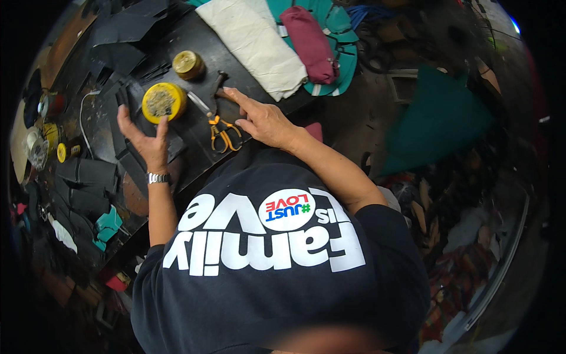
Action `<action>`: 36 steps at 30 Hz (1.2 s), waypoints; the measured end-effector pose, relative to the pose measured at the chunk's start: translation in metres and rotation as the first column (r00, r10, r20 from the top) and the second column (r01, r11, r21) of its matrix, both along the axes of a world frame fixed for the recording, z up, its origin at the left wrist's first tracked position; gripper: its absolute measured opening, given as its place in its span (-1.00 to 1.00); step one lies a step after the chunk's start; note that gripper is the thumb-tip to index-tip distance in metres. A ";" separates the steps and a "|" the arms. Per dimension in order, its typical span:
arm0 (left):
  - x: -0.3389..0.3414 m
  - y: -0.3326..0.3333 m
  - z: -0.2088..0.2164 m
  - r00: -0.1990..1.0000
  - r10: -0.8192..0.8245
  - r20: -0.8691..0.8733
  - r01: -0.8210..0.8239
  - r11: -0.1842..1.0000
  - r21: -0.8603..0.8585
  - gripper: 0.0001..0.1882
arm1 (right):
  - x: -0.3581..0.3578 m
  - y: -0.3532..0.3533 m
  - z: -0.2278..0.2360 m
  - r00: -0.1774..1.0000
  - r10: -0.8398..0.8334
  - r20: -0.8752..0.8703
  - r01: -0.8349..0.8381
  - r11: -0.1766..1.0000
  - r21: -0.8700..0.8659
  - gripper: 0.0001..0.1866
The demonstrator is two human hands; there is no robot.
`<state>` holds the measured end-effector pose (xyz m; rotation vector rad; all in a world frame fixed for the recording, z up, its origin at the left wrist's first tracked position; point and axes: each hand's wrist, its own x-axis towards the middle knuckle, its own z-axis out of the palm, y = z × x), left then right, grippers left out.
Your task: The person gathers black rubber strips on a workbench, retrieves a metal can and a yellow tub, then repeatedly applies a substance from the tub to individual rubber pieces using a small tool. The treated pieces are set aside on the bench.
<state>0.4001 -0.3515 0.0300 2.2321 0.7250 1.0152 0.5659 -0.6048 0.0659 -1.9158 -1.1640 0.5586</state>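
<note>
My left hand (145, 141), with a metal watch on its wrist, has thumb and fingers spread apart. Its thumb is at the lower edge of a round yellow-rimmed tub (159, 102); whether it touches is hard to tell. Dark flat pieces (118, 121) lie beside and beneath this hand. My right hand (265, 121) hovers at the table's right side, index finger stretched out and thumb apart. That fingertip meets or overlaps a dark hammer-like tool (216, 88). Scissors with orange-and-black handles (223, 134) lie between my hands, blades toward the tub.
A smaller yellowish jar (188, 65) stands behind the tub. Folded cream cloth (253, 44), a maroon pouch (309, 44) and green pieces (339, 44) lie at the far right of the dark table (233, 26). Black sheets (127, 26) pile at far left. Green material (439, 121) hangs or lies at right.
</note>
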 end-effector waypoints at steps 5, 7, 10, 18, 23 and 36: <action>0.053 -0.038 0.027 0.973 -0.143 0.183 0.174 0.971 -0.163 -0.45 | 0.060 -0.052 0.033 0.980 -0.185 -0.073 0.191 0.977 0.095 -0.19; 0.088 -0.067 0.037 0.946 -0.245 0.214 0.288 0.936 -0.202 -0.67 | 0.097 -0.081 0.043 0.952 -0.295 -0.082 0.306 0.929 0.209 -0.23; 0.136 -0.122 0.054 0.881 -0.467 0.074 0.472 0.862 -0.187 -0.75 | 0.160 -0.136 0.049 0.903 -0.426 -0.046 0.416 0.844 0.340 -0.28; 0.275 -0.300 0.072 0.572 -0.753 -0.327 0.658 0.658 -0.367 -0.68 | 0.286 -0.349 -0.019 0.723 -0.634 -0.275 0.687 0.703 0.186 -0.44; 0.343 -0.378 0.070 0.198 -0.827 -0.527 0.766 0.466 -0.443 -0.57 | 0.277 -0.459 -0.118 0.574 -0.742 -0.348 0.738 0.652 -0.173 -0.34; 0.512 -0.567 0.011 -0.333 -0.787 -0.519 0.898 -0.097 -0.428 -0.52 | 0.135 -0.633 -0.216 0.314 -0.924 -0.218 0.555 0.365 -0.748 -0.17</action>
